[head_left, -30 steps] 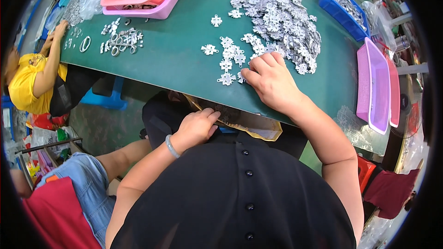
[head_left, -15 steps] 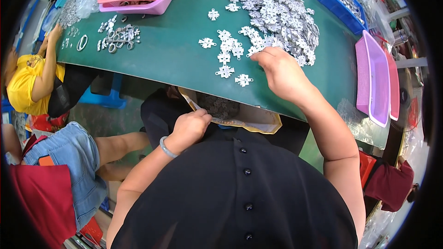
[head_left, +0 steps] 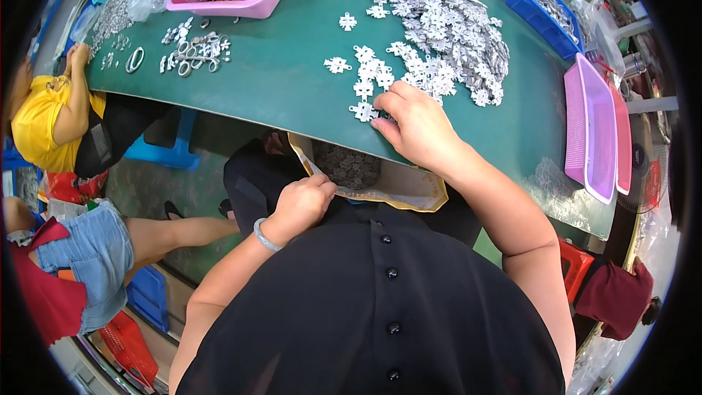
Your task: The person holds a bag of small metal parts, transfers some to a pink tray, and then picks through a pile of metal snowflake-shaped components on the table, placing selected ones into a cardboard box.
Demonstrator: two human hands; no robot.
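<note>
My left hand [head_left: 303, 201], with a pale bangle on its wrist, is closed on the rim of a white bag with yellow edging [head_left: 409, 195]. The bag sits in my lap, gaping against the table edge, and a mass of grey metal pieces [head_left: 347, 167] lies inside. Over the near table edge, my right hand [head_left: 420, 124] curls its thumb and forefinger around a cross-shaped metal piece, mostly hidden beneath them. Several more flat silver crosses [head_left: 363, 88] lie just beyond its fingers. Behind them rises a big heap of the same crosses [head_left: 446, 22].
Pink baskets [head_left: 241, 6] and small rings and metal parts [head_left: 196, 55] lie at the table's left. A blue tray of parts [head_left: 541, 7] and a purple basket [head_left: 589, 128] line the right. Co-workers in yellow [head_left: 47, 124] and dark red [head_left: 47, 292] are at left.
My right hand has come from the heap toward the near edge, over a lone cross that lay there. My left hand stays on the bag. The co-worker in denim shorts has shifted.
</note>
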